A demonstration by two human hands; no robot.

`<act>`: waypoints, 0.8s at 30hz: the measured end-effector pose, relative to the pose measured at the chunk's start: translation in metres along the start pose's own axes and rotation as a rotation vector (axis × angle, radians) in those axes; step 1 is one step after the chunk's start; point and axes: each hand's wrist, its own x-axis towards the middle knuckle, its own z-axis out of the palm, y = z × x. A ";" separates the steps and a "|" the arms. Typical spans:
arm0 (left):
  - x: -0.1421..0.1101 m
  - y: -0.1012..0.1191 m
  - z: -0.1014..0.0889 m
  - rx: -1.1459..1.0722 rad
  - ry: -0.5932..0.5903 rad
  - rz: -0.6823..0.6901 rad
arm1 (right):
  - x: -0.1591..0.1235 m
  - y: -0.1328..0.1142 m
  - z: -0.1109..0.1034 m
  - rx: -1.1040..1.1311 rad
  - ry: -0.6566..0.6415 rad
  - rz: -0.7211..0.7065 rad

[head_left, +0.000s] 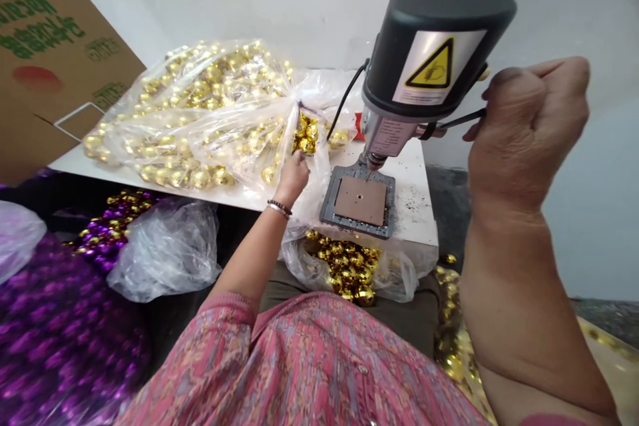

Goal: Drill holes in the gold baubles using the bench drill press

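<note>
One black-and-grey drill press (444, 16): ahead of me on a white table (417, 196), with a yellow triangular warning sticker (434, 66) on its housing
Thin black metal lever (462, 120): runs from the right side of the drill press into my fist
My bare right hand (529, 126): raised to the right of the drill press, fingers curled tight round the lever, whose far end is hidden in my grip
Shiny faceted gold balls (305, 135): bunched to the left of the drill press, uncovered at the opening of a big clear plastic bag (239, 116) that is full of more of them
My bare left hand (294, 175): left of the drill press, at that opening and right by the balls; my fingertips are out of sight, so I cannot tell whether they pinch a ball, the film or nothing
Square brown plate (362, 203): lies on the flat grey metal base (329, 203) of the drill press, a small hole near its middle
Second heap of shiny gold balls (352, 269): in clear plastic on my side of the drill press, below the table edge
Brown cardboard carton with green print (30, 86): far to the left of the drill press
Shiny purple mass (64, 326): also far left of the drill press, lower and nearer me
</note>
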 end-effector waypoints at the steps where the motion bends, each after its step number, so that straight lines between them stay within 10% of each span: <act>1: 0.011 -0.001 -0.003 0.107 0.044 0.028 | -0.001 -0.002 0.000 -0.013 0.000 0.010; 12: 0.035 -0.014 -0.016 0.718 -0.055 -0.046 | -0.012 -0.004 -0.002 -0.032 -0.022 -0.047; 18: 0.001 -0.020 -0.018 -0.018 -0.286 0.144 | -0.017 -0.007 0.001 0.017 -0.001 -0.075; 24: -0.040 -0.027 -0.011 -0.689 -0.481 -0.065 | -0.020 -0.007 0.002 0.033 -0.011 -0.066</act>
